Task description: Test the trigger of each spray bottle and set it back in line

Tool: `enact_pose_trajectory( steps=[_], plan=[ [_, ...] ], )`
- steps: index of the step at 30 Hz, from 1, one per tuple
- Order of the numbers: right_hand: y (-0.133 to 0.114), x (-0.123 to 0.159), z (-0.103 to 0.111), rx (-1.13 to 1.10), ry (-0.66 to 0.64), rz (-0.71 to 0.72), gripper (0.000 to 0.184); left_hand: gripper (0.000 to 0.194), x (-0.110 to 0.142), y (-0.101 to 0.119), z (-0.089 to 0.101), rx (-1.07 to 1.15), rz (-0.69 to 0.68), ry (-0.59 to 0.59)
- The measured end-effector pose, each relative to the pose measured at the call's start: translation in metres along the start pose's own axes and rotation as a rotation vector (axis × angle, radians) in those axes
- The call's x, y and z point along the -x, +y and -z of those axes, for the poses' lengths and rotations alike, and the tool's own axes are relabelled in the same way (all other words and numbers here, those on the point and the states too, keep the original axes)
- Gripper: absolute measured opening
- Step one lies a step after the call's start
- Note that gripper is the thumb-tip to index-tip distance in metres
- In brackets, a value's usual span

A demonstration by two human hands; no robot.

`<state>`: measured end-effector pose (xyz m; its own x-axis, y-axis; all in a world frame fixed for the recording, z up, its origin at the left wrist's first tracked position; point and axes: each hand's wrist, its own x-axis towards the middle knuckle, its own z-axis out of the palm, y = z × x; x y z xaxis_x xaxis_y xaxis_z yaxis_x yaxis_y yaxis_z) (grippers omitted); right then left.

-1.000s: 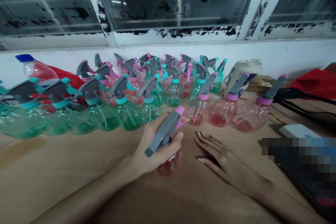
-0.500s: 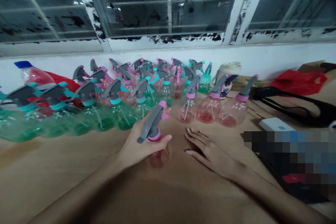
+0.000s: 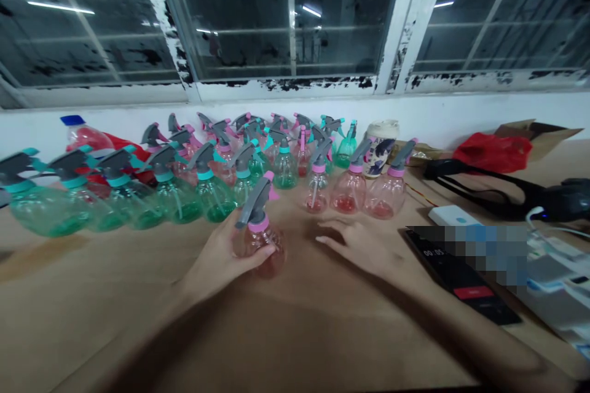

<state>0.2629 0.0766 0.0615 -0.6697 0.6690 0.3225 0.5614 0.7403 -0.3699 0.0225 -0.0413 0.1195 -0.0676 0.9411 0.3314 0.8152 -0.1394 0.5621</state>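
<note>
My left hand (image 3: 225, 255) is wrapped round the side of a clear pink spray bottle (image 3: 271, 258), its thumb lying across the front. The bottle stands about upright near the middle of the table, its grey and pink trigger head above my fingers. To its right, my right hand (image 3: 362, 245) hovers low over the table or rests on it, with fingers apart and holding nothing. Just beyond that hand stand several pink spray bottles, the closest being a pink-collared bottle (image 3: 316, 193). Green spray bottles (image 3: 216, 199) with turquoise collars form a row behind my left hand.
More spray bottles crowd toward the wall. A patterned cup (image 3: 380, 150), a red plastic bag (image 3: 493, 150) and a black strap (image 3: 465, 187) lie at the back right. A phone (image 3: 465, 279) and a white power strip (image 3: 454, 216) are at the right. A blue-capped bottle (image 3: 85, 135) stands back left.
The view has shifted a little. My left hand now holds the pink bottle lower on its body, leaving the collar uncovered. The fingers of my right hand are slightly more bent.
</note>
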Motion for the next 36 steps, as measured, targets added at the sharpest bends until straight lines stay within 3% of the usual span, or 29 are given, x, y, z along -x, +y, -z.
enact_pose_trajectory(
  steps=[6, 11, 19, 24, 30, 36],
  plan=[
    [-0.007, -0.019, 0.029, 0.058, 0.188, -0.211, 0.036, 0.030, 0.011, 0.003, 0.004, -0.064, 0.003, 0.032],
    [-0.006, -0.041, 0.029, 0.098, 0.252, -0.316, 0.053, 0.036, 0.004, -0.001, 0.004, -0.123, -0.041, 0.023],
    [-0.009, -0.077, 0.012, 0.178, 0.296, -0.400, 0.074, 0.041, -0.042, 0.012, 0.004, -0.294, 0.004, -0.047],
    [-0.010, -0.090, 0.005, 0.210, 0.299, -0.426, 0.064, 0.045, -0.077, 0.016, -0.004, -0.462, -0.044, -0.102],
    [-0.008, -0.089, 0.006, 0.234, 0.272, -0.433, 0.061, 0.048, -0.102, 0.003, -0.013, -0.478, -0.081, -0.102],
    [-0.011, -0.074, 0.007, 0.248, 0.271, -0.375, 0.067, 0.045, -0.111, -0.012, -0.020, -0.449, -0.117, -0.074]
  ],
)
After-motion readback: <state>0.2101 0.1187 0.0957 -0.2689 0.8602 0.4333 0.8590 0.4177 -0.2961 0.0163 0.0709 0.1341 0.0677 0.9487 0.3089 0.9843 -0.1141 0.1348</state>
